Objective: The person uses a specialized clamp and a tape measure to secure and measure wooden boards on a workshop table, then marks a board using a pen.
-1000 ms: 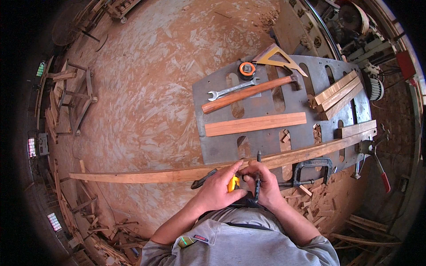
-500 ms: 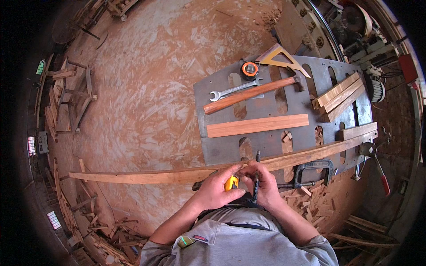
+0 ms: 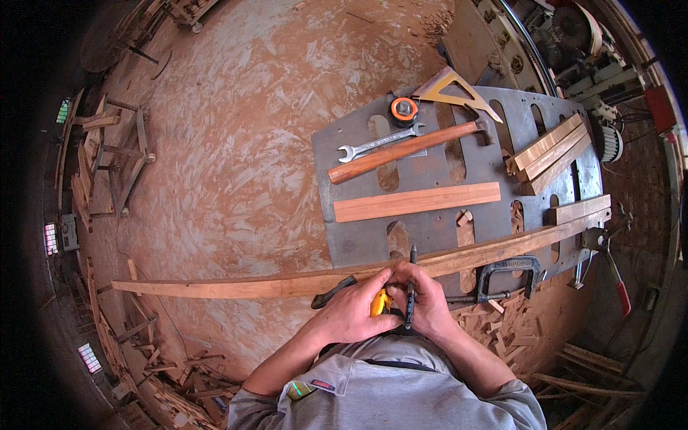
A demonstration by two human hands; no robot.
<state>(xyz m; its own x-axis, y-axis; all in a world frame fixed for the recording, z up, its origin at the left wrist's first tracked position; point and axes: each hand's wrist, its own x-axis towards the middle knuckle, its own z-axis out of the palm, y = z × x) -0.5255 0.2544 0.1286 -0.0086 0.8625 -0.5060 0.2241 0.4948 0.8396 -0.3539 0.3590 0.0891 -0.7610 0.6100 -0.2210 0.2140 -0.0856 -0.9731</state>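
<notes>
Both my hands are close together in front of my body, at the near edge of a long wooden strip (image 3: 236, 288). My left hand (image 3: 350, 314) is closed round a small yellow-and-black object (image 3: 378, 302); my fingers cover most of it, so its kind stays unclear. Between the fingers of my right hand (image 3: 430, 304) is a slim dark pen (image 3: 411, 290), upright with its pointed tip away from me. The fingertips of both hands meet or nearly meet. Just left of my left hand, a dark metal tool end (image 3: 333, 292) shows beside the strip.
On the slotted metal table (image 3: 344, 240) lie a flat board (image 3: 416, 202), hammer (image 3: 401, 152), wrench (image 3: 380, 142), orange-black tape measure (image 3: 403, 110), triangular square (image 3: 459, 89) and stacked wood pieces (image 3: 550, 154). A C-clamp (image 3: 510, 266) and a red-handled clamp (image 3: 620, 294) sit along the near edge.
My left hand has turned slightly and shifted a little right, with more of the dark tool end showing beside it. The pen has tilted slightly and moved a little left.
</notes>
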